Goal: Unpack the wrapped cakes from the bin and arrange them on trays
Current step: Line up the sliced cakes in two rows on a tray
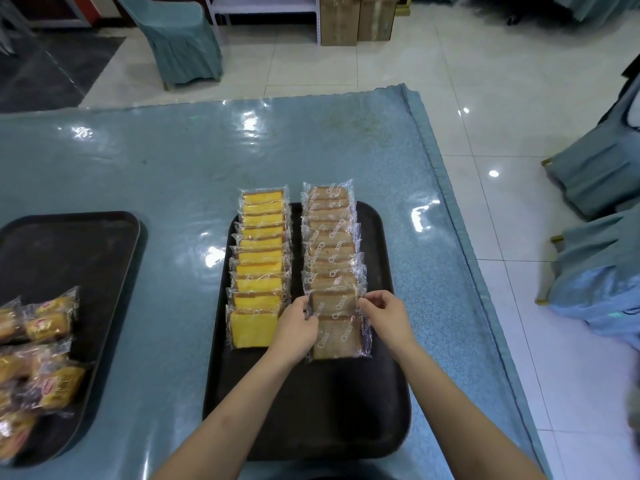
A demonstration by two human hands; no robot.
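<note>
While both hands worked at the black centre tray [391, 375], a second dark tray [69, 244] lay well to its left on the blue table [173, 161], holding a loose heap of gold-wrapped cakes [45, 355]. On the centre tray's left half ran a shingled row of yellow cakes [261, 258] in clear wrappers. Just right of that row, the left hand [298, 327] pinched the left wrapper edge of a brown cake [334, 304] near the front of the brown row [330, 237]. At that cake's right edge, the right hand [382, 315] pinched the wrapper with curled fingers.
</note>
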